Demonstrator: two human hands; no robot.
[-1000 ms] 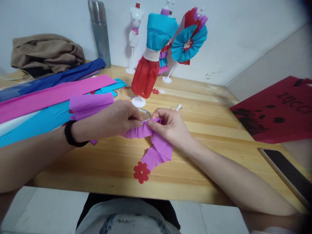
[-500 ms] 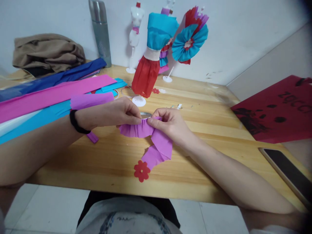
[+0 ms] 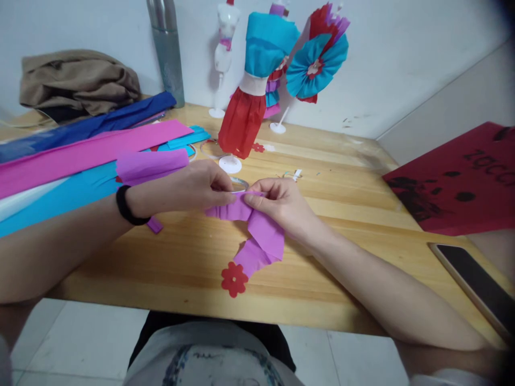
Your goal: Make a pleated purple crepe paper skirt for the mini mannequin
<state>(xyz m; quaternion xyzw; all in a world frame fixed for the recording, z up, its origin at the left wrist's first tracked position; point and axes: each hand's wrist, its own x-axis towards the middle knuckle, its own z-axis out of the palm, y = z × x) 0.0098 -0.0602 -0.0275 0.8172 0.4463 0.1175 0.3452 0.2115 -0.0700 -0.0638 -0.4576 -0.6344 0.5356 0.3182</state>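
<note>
Head view: a purple strip (image 3: 266,233) is being pinched over the wooden table (image 3: 161,273).
Its upper edge is being gripped between the closed thumb and fingers of the left hand (image 3: 205,185) and those of the right hand (image 3: 282,208); a silvery ring (image 3: 241,183) is being partly hidden behind them, and the strip's lower end is being touched by a red flower (image 3: 234,286).

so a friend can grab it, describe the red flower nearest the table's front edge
On the wooden table, find the purple strip. At its near end lies the red flower with a pale centre, nearer the table's front edge than the back flower beside the red skirt.
</note>
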